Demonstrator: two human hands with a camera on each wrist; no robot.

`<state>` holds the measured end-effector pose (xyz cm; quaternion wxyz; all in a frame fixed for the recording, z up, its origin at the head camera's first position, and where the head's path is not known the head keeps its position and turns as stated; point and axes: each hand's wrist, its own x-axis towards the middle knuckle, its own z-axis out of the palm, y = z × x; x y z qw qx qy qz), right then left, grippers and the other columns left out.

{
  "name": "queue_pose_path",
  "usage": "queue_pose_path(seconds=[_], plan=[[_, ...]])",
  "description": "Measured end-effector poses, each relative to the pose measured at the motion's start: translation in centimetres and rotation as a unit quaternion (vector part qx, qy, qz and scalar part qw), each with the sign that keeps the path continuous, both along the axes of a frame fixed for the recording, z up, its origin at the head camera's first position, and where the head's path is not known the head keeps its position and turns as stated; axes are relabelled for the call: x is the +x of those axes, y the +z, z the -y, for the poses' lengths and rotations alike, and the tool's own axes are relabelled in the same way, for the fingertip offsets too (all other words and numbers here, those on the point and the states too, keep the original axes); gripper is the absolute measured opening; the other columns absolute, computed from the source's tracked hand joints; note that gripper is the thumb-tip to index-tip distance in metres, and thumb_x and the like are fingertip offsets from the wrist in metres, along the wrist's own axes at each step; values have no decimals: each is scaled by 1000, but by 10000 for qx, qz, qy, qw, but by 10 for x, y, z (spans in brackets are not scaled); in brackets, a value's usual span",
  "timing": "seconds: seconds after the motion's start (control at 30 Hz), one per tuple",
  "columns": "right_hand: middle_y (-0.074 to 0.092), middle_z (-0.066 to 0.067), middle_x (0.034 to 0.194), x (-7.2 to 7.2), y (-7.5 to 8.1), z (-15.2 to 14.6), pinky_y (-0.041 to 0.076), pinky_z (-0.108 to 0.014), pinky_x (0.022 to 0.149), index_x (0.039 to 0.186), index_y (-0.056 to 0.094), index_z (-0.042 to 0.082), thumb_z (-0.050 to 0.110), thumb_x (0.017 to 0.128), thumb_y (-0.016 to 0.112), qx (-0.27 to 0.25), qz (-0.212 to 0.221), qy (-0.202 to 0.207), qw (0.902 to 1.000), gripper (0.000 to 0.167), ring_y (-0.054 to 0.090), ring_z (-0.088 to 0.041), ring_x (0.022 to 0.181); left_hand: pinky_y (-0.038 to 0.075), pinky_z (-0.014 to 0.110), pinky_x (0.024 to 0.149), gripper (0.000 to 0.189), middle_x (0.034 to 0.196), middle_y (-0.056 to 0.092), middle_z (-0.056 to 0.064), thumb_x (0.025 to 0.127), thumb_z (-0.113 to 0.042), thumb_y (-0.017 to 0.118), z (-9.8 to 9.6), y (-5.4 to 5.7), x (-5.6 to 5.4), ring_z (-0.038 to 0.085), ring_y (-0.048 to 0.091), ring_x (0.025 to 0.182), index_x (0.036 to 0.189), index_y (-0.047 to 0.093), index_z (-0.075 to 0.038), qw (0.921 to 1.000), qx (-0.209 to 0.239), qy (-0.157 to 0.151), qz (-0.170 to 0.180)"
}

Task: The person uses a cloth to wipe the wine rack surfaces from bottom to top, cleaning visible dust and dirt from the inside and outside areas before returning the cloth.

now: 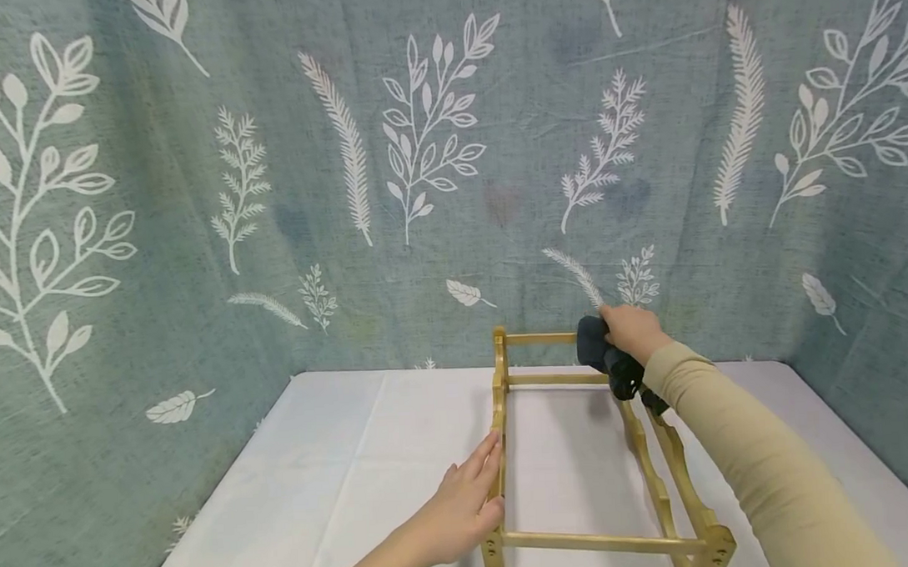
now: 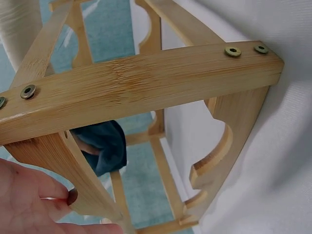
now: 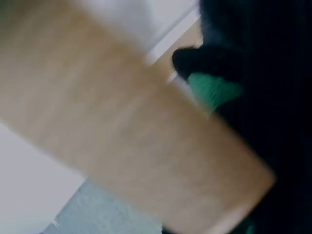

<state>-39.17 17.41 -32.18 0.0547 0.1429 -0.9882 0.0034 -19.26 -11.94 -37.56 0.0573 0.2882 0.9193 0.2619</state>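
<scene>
A light wooden rack (image 1: pixel 602 544) with scalloped side rails stands on the white table. My left hand (image 1: pixel 462 504) rests against its left side near the front, fingers stretched along the rail. In the left wrist view, fingers (image 2: pixel 34 195) touch the edge of a notched wooden side piece. At the far right corner of the rack my right hand (image 1: pixel 636 331) grips a dark cloth (image 1: pixel 593 344), which hangs over the right rails. The cloth looks dark teal in the left wrist view and shows a green patch (image 3: pixel 213 90) in the right wrist view. My right fingers are mostly hidden.
White cloth covers the table (image 1: pixel 370 470). Behind it and at both sides hangs a grey-green curtain (image 1: pixel 424 276) with white leaf prints, close to the rack's far end. Screw heads (image 2: pixel 233 51) dot the rack's near crossbar. A beige sleeve (image 3: pixel 126 117) fills much of the right wrist view.
</scene>
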Motion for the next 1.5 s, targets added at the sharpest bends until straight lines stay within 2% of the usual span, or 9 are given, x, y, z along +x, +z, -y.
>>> queue_pose_path(seconds=[0.17,0.27,0.43,0.53,0.77,1.0,1.13,1.3,1.5], plan=[[63,-21,100,0,1,-9,51,-45,68,114,55,-1,14,86,64,-450,159,116,9988,33,61,-34,85,16,68,100,64,154,7,8,91,-31,31,-1,-1,0,35,21,136,144,19,2,10000,-2,2,0],[61,-23,107,1,11,-15,49,-48,71,116,55,-1,15,88,62,-831,152,96,9964,34,60,-36,91,16,68,100,64,154,7,8,92,-31,31,-1,-2,0,35,21,136,144,18,2,10000,16,9,3],[59,-27,110,4,34,-32,48,-52,68,125,49,1,18,90,58,-1093,-653,-240,9916,40,60,-40,86,16,68,100,63,154,6,10,91,-28,32,1,-4,1,36,21,136,143,18,5,10000,73,42,-16],[58,-28,110,4,37,-42,48,-53,65,126,48,2,18,91,58,-1142,-934,-304,9886,39,60,-40,82,16,67,100,62,154,7,11,91,-26,33,2,-4,1,36,21,135,143,19,6,9999,105,69,-54],[54,-27,120,6,8,-51,47,-54,78,128,49,1,19,88,61,-939,-147,354,9948,45,56,-42,101,18,68,99,65,153,7,12,96,-36,32,4,-4,1,39,23,134,144,17,5,9999,113,-65,-40],[46,-34,121,3,-15,-55,44,-59,79,134,43,3,22,90,58,-1116,205,281,9931,50,51,-48,103,16,70,98,72,154,3,10,96,-48,30,4,-4,0,39,22,134,145,13,1,9993,260,-190,163],[37,-37,128,1,-20,-59,41,-61,82,134,41,2,20,91,57,-1377,290,371,9894,50,44,-52,110,15,69,99,77,154,1,10,94,-51,35,5,-3,0,39,23,134,145,11,3,9992,250,-230,222],[33,-33,137,-1,-19,-59,34,-60,94,135,40,-2,16,91,55,-1433,473,534,9871,50,34,-50,122,15,68,100,87,154,-2,12,90,-53,45,8,-2,-2,39,24,134,145,8,4,9986,167,-397,296],[37,-32,135,-2,-11,-53,35,-58,95,136,37,-3,13,91,52,-1412,887,464,9849,50,37,-49,120,15,66,101,89,154,-4,12,89,-50,50,11,-5,-5,37,24,134,146,5,2,9979,264,-480,335]])
